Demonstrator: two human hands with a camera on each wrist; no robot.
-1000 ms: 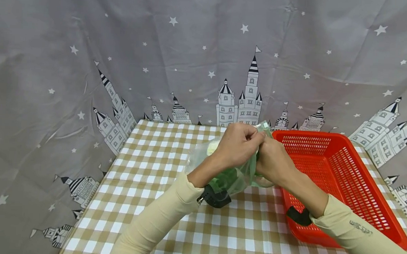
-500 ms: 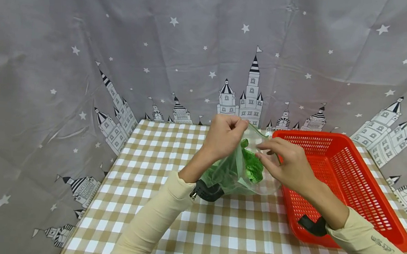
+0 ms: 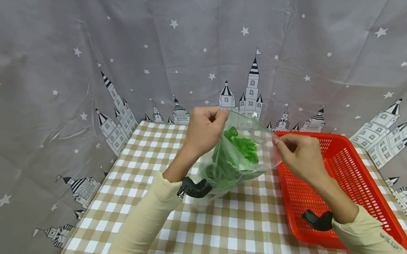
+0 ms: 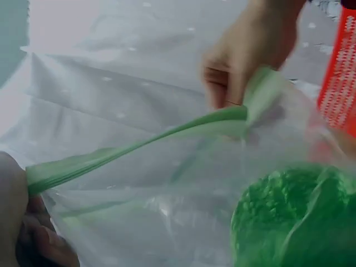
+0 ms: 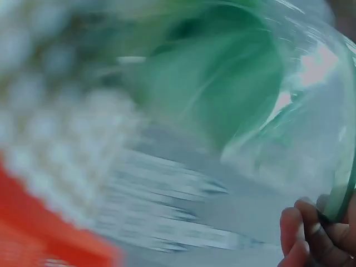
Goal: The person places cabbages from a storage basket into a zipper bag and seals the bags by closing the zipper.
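Observation:
A clear zip-top plastic bag (image 3: 266, 135) hangs over the table between my two hands, its mouth spread wide. My left hand (image 3: 205, 130) pinches the left end of the rim. At the right end, my right hand (image 3: 303, 154) holds the rim between thumb and fingers. Along the mouth runs a green zip strip (image 4: 139, 146), stretched between both hands in the left wrist view. Inside the bag sits a leafy green vegetable (image 3: 246, 147) with crinkled leaves; its lower part shows through the plastic. In the right wrist view, my right fingers (image 5: 314, 228) curl at the green rim.
A red perforated plastic basket (image 3: 366, 181) stands on the right of the table, under my right forearm. A brown and white checked cloth (image 3: 239, 228) covers the table. Behind hangs a grey curtain (image 3: 179, 64) printed with castles and stars. Each wrist wears a black camera mount (image 3: 197, 188).
My hands, close together a second ago, have moved apart, the left one up and leftward, the right one rightward. The bag's mouth has opened between them, and the leaves now show through it.

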